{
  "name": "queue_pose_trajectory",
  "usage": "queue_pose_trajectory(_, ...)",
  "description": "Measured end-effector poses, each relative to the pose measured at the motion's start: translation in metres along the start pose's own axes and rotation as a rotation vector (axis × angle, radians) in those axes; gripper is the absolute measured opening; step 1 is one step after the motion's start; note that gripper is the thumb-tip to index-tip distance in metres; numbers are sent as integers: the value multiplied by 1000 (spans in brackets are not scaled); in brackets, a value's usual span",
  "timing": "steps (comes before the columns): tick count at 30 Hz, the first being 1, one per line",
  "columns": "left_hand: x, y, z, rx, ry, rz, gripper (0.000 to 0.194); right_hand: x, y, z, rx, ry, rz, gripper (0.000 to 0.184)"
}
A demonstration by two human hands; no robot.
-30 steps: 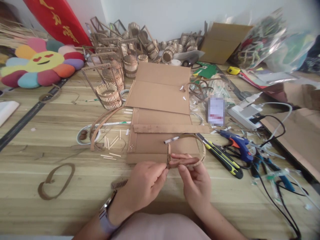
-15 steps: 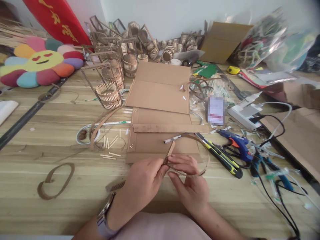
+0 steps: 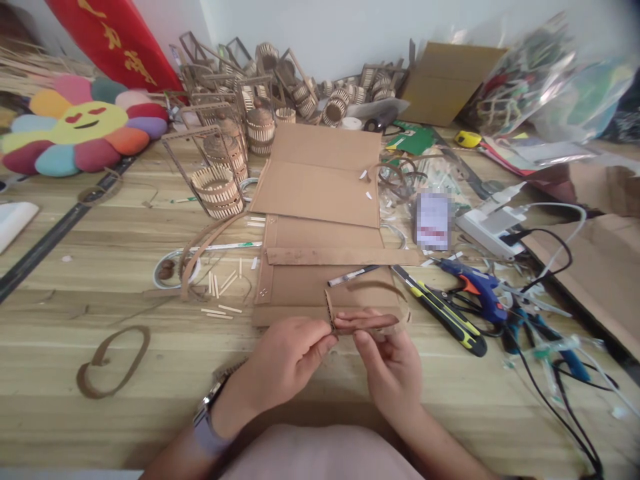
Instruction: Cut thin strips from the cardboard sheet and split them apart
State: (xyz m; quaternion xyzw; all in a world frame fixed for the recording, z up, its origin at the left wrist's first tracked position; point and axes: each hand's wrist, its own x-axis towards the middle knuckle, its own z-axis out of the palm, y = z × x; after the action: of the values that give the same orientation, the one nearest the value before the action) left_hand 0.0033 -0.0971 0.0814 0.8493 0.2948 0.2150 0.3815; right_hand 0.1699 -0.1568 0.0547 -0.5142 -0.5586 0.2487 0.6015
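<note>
Both my hands hold a thin brown cardboard strip (image 3: 373, 322) bent into a loop, low in the middle of the view. My left hand (image 3: 290, 360) pinches the strip's upright free end between thumb and fingers. My right hand (image 3: 393, 363) is closed on the near side of the loop, thumb on top. The loop arches over the front edge of a flat cardboard sheet (image 3: 310, 283). A watch sits on my left wrist.
A yellow-black utility knife (image 3: 440, 310), a blue glue gun (image 3: 475, 287) and tangled cables lie to the right. Small wooden sticks (image 3: 223, 287) and curled cardboard strips (image 3: 113, 360) lie left. Woven cardboard baskets (image 3: 217, 190) and frames crowd the back, beside a flower cushion (image 3: 80, 127).
The strip's free end tilted right, then swung back upright. The loop flattened and came back under my right thumb. Both hands stayed in nearly the same place.
</note>
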Motion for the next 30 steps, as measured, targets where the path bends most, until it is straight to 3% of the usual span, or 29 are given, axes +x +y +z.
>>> queue_pose_trajectory(5,3,-2,-2,38,-37,14,41,0,0,0,-33,17,23,15)
queue_pose_trajectory(10,1,5,2,22,21,-173,30,-5,7,-1,-234,-30,-220,18)
queue_pose_trajectory(15,-2,10,6,47,29,-222,26,-3,4,-2,-357,-79,-365,20)
queue_pose_trajectory(30,-2,6,9,108,100,-127,30,-5,6,0,-404,-51,-312,19)
